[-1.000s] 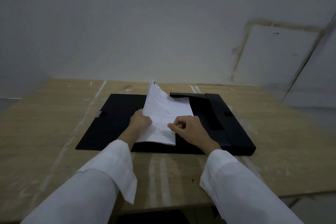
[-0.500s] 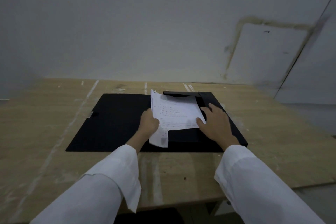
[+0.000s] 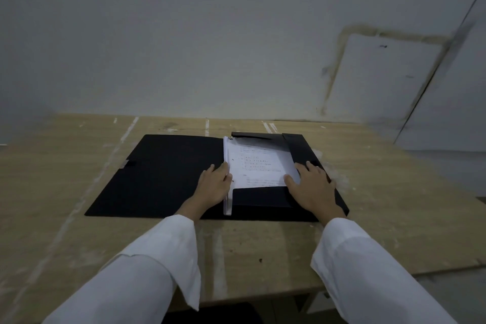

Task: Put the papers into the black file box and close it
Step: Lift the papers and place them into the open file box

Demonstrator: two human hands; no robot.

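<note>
Table (image 3: 79, 192) carries the box (image 3: 163, 176), lying open near the far edge. Papers (image 3: 259, 166) sit in its right half, tucked under flaps. Left hand (image 3: 214, 187) and right hand (image 3: 313, 187) rest flat, fingers spread, gripping nothing.

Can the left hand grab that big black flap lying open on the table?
Probably yes. The left hand already rests flat on the open cover of the black file box, beside the papers. Nothing lies on the cover, and its far left edge looks unblocked.
</note>
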